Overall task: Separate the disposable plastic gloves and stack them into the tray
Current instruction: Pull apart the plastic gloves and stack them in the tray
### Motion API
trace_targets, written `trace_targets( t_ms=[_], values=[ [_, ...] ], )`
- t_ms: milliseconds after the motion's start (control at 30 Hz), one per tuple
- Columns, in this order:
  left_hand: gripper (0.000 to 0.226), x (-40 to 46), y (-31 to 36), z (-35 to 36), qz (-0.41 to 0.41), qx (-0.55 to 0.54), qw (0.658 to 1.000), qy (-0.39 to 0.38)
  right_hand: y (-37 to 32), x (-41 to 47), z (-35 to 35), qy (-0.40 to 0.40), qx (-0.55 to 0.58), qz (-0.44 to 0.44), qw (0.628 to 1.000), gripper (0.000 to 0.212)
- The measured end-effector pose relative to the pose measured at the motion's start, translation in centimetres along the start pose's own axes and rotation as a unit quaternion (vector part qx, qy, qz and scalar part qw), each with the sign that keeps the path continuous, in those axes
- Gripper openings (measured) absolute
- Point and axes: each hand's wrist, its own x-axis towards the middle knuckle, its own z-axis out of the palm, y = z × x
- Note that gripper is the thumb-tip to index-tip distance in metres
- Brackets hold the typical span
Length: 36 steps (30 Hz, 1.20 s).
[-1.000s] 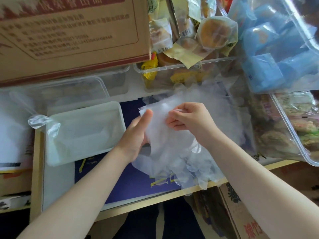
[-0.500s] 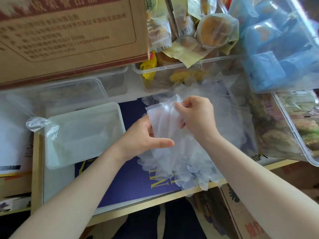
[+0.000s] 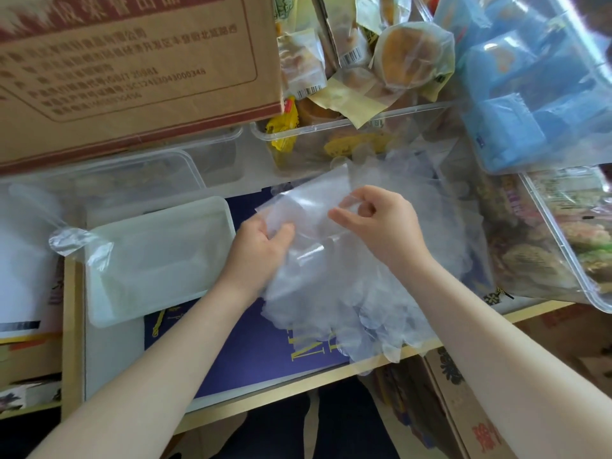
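Tray [image 3: 159, 260], white, sits left of centre with clear film inside. Your left hand [image 3: 261, 246] and right hand [image 3: 381, 226] both pinch one thin glove [image 3: 308, 207] above the glove pile [image 3: 347, 306] at centre. Snack tubs [image 3: 331, 140] crowd the top; a cardboard box [image 3: 132, 67] fills the upper left.

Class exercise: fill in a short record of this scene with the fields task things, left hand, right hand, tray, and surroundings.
task things: bunch of clear gloves, over the blue mat
left hand: left hand grips the bunch's cuff end
right hand: right hand pinches one thin layer at the top
tray: white tray, left of the hands; contents hard to tell
surroundings: cardboard box, clear bins of wrapped snacks
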Motion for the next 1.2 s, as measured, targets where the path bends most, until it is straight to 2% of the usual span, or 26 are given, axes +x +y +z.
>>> trace_targets(
  t_ms=[100,167,200,233,300,333,367,433,533,567,600,633,667,700,733,767,800,833,867,900,967,1033,1100,1133,1200],
  values=[
    [0.027,0.6,1.0,-1.2,-0.047,-0.119,0.992,0.001,1.2,-0.1,-1.4,-0.021,-0.012,-0.027,0.999,0.023],
    [0.029,0.9,1.5,-1.9,-0.064,-0.141,0.988,-0.013,1.1,-0.6,-1.9,-0.003,-0.025,-0.058,0.998,0.056],
    [0.026,0.9,1.8,-2.1,-0.078,-0.154,0.985,-0.024,0.9,-0.9,-2.1,0.035,-0.042,-0.130,0.990,0.064],
    [0.024,0.9,2.1,-2.2,-0.101,-0.176,0.979,-0.032,0.9,-1.2,-2.2,0.072,-0.073,-0.232,0.967,0.060],
    [0.022,0.8,2.5,-2.4,-0.134,-0.204,0.969,-0.048,0.4,-2.2,-1.9,0.100,-0.146,-0.418,0.891,0.041],
    [0.022,0.8,2.6,-2.5,-0.136,-0.201,0.968,-0.059,0.1,-2.7,-1.5,0.068,-0.172,-0.469,0.864,0.037],
    [0.023,0.8,2.8,-2.6,-0.134,-0.194,0.969,-0.070,-0.2,-3.1,-1.0,0.019,-0.191,-0.489,0.851,0.037],
    [0.023,0.7,3.2,-2.7,-0.127,-0.189,0.970,-0.085,0.2,-3.7,0.1,-0.092,-0.232,-0.494,0.833,0.035],
    [0.024,0.8,3.9,-3.2,-0.114,-0.202,0.969,-0.080,1.0,-4.7,1.1,-0.275,-0.358,-0.433,0.780,0.040],
    [0.024,0.8,4.1,-3.3,-0.109,-0.206,0.969,-0.078,1.4,-4.8,1.2,-0.304,-0.387,-0.394,0.776,0.044],
    [0.025,0.8,4.4,-3.5,-0.103,-0.207,0.970,-0.076,1.8,-4.9,1.2,-0.289,-0.380,-0.356,0.803,0.047],
    [0.026,0.8,4.5,-3.7,-0.098,-0.207,0.971,-0.076,1.9,-4.9,0.9,-0.241,-0.349,-0.312,0.850,0.048],
    [0.026,0.8,4.6,-3.8,-0.091,-0.205,0.971,-0.080,2.0,-4.6,0.8,-0.147,-0.265,-0.283,0.910,0.045],
    [0.028,0.6,4.8,-3.9,-0.085,-0.207,0.971,-0.088,1.6,-4.1,0.4,-0.040,-0.176,-0.252,0.951,0.038],
    [0.029,0.4,5.0,-4.0,-0.080,-0.213,0.969,-0.097,1.4,-3.3,0.1,0.039,-0.089,-0.219,0.971,0.032],
    [0.032,0.3,5.2,-4.1,-0.074,-0.226,0.965,-0.110,0.7,-2.6,-0.3,0.069,-0.007,-0.168,0.983,0.043],
    [0.034,0.2,5.3,-4.1,-0.071,-0.245,0.959,-0.126,0.0,-1.7,-0.8,0.042,0.069,-0.108,0.991,0.067],
    [0.033,0.1,5.4,-4.2,-0.070,-0.263,0.952,-0.142,-0.6,-0.9,-1.4,-0.022,0.144,-0.059,0.988,0.089],
    [0.029,0.0,5.5,-4.4,-0.070,-0.282,0.943,-0.159,-1.0,-0.3,-2.0,-0.084,0.214,-0.031,0.973,0.101],
    [0.024,0.0,5.7,-4.6,-0.076,-0.302,0.934,-0.173,-1.6,-0.1,-2.8,-0.156,0.277,-0.024,0.948,0.100],
    [0.028,0.1,5.6,-5.1,-0.094,-0.325,0.922,-0.190,-2.5,0.3,-4.1,-0.263,0.318,-0.026,0.911,0.089],
    [0.030,0.4,4.9,-5.3,-0.116,-0.326,0.919,-0.191,-3.1,0.4,-4.5,-0.328,0.331,-0.027,0.884,0.052],
    [0.026,0.5,3.7,-5.2,-0.141,-0.311,0.922,-0.182,-2.9,0.4,-4.3,-0.318,0.326,0.018,0.890,0.017],
    [0.024,0.6,2.9,-5.2,-0.155,-0.291,0.926,-0.183,-2.4,0.5,-4.1,-0.309,0.318,0.037,0.896,0.009],
    [0.026,0.5,1.1,-5.2,-0.186,-0.257,0.920,-0.231,-1.3,0.6,-3.5,-0.301,0.299,0.049,0.904,0.013]
  ],
)
